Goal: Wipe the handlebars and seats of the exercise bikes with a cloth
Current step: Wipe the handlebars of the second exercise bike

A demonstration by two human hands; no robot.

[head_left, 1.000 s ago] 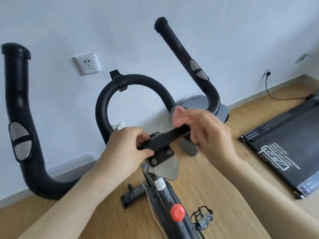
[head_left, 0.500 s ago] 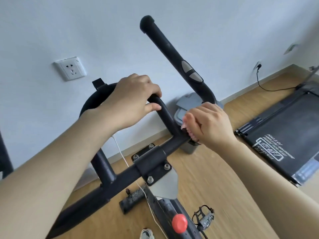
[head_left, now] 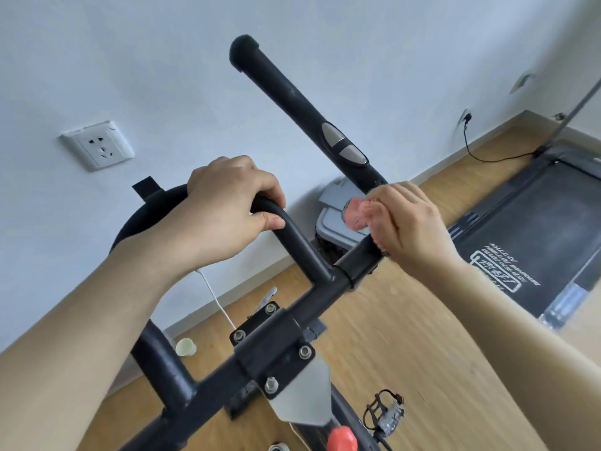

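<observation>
A person's left hand closes around the curved centre loop of a black exercise-bike handlebar, while the right hand presses a bunched pink cloth against the bend below the right-side grip. The right fingers appear curled shut over the cloth, which partly hides them. A treadmill lies on the wooden floor at right.

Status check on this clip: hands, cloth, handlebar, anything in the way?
Left hand gripping the black looped handlebar. Right hand pressing a crumpled pink cloth against the bend of the right bar. Nothing in the way.
</observation>
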